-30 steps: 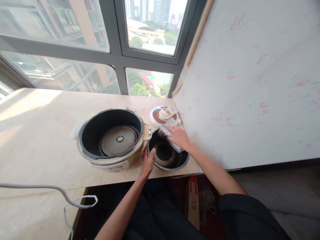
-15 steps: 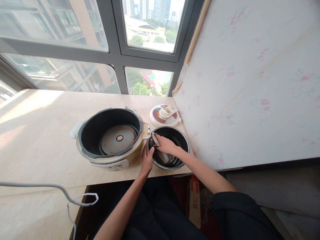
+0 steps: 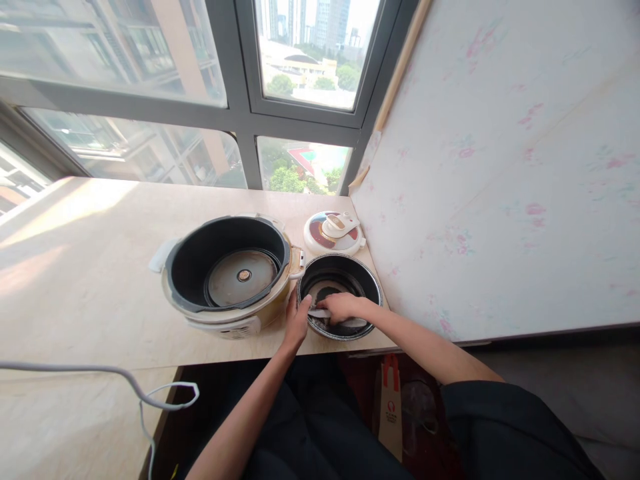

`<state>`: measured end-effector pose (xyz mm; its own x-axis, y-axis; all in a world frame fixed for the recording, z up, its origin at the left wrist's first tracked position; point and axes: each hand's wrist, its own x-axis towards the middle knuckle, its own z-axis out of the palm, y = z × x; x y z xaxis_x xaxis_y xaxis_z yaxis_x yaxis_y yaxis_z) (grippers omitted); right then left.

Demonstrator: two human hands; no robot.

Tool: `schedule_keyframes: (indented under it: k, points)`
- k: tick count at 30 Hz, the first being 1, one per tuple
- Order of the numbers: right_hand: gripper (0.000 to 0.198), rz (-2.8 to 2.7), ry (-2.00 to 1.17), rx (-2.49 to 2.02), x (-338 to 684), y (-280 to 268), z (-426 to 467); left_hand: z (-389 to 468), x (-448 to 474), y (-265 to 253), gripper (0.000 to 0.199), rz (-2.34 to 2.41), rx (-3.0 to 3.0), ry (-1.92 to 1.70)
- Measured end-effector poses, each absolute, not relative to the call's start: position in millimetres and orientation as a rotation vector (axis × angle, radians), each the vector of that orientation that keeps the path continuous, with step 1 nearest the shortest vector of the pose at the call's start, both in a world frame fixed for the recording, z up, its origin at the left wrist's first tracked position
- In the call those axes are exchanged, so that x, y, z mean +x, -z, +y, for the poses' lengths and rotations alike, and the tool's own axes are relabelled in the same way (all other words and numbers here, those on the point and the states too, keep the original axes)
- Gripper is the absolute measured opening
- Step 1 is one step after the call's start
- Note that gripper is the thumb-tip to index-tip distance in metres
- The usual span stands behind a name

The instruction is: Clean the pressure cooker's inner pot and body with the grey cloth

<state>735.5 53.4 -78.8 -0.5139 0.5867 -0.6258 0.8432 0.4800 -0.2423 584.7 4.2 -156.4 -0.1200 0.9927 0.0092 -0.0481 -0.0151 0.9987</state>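
Observation:
A black inner pot (image 3: pixel 369 281) stands near the front edge of the counter. My left hand (image 3: pixel 298 320) grips its left rim, thumb on the near inner side and fingers round the outside. Inside the pot, my right hand (image 3: pixel 345 307) is closed on a greyish cloth (image 3: pixel 356 323) pressed low against the near wall. Part of the cloth is hidden under the fingers. Just left of the pot sits the pressure cooker body (image 3: pixel 187 270), uncovered, with a round metal plate (image 3: pixel 225 283) at its bottom. Some dark, wet-looking patches show on the pot's floor.
The cooker lid (image 3: pixel 320 243) lies behind the pot, close to the flowered wall panel (image 3: pixel 480 193). A grey cable (image 3: pixel 100 370) loops at the left front. Windows (image 3: pixel 310 60) line the back of the counter (image 3: pixel 100 280). A paper bag (image 3: pixel 391 413) stands below.
My right hand has moved the cloth from the pot's left wall down and right toward the near side. My left hand keeps its hold on the rim. The view has shifted slightly.

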Motion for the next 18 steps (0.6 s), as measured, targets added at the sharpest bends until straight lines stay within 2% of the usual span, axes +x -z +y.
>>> schedule_keyframes:
  k: [5,11,18]
  points:
    - [0.065,2.226,0.603,1.213,744,80,57,4,583,154,0.049,1.240,1.122,-1.328]
    - [0.043,2.302,0.368,1.385,746,87,65,5,581,152,0.047,1.207,1.110,-1.330]
    - [0.045,2.217,0.108,1.721,744,89,77,7,581,160,0.051,1.225,1.106,-1.327]
